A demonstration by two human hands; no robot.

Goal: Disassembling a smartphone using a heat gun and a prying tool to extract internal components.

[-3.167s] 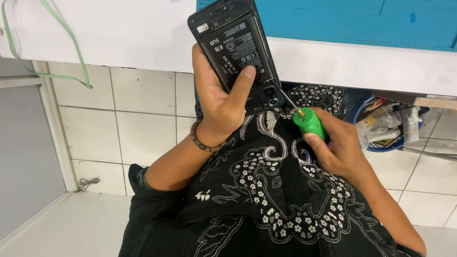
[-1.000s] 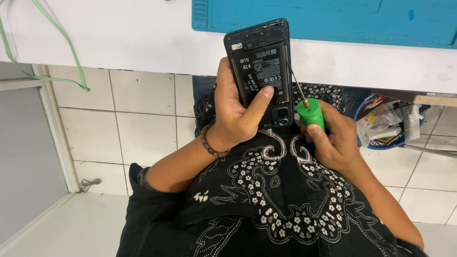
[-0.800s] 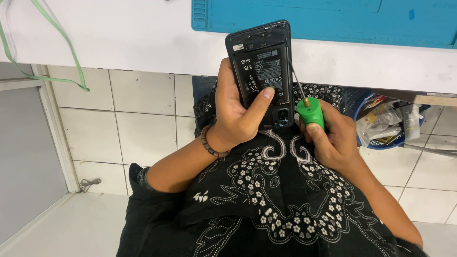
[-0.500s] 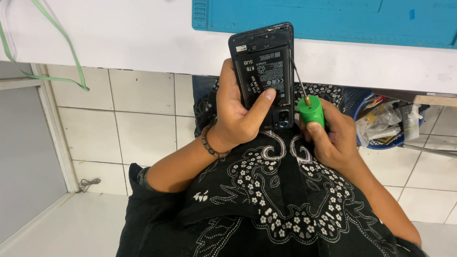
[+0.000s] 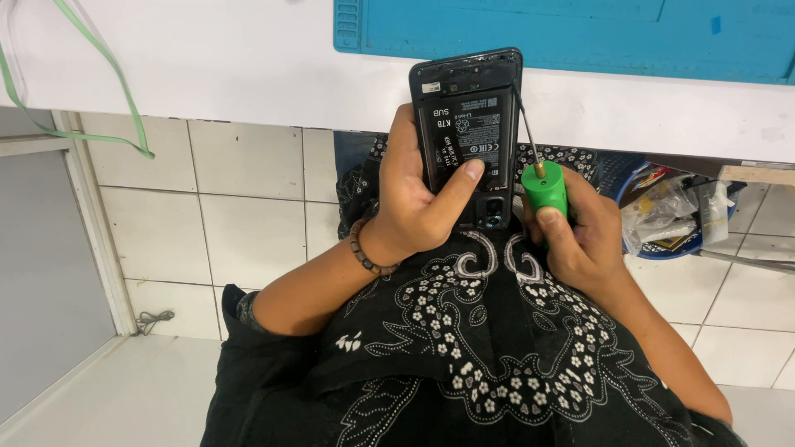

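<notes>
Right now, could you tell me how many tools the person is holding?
1: a green-handled screwdriver in the right hand, its thin shaft reaching up along the right edge of the opened phone held by the left hand.

The screwdriver (image 5: pixel 542 186) tip seems hidden behind the phone's (image 5: pixel 472 124) edge.

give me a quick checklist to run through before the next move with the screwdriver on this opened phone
1. Left hand grips the black opened phone with its back cover off: ok, thumb across the battery.
2. Right hand holds the green-handled screwdriver: ok.
3. Thin metal shaft reaches the phone's upper right edge: ok.
4. Tip seated in a screw: cannot tell, too small.
5. Phone supported on the white bench: not ok, it is held up over the lap.
6. Blue work mat within view: ok, it lies on the bench beyond the phone.
</notes>
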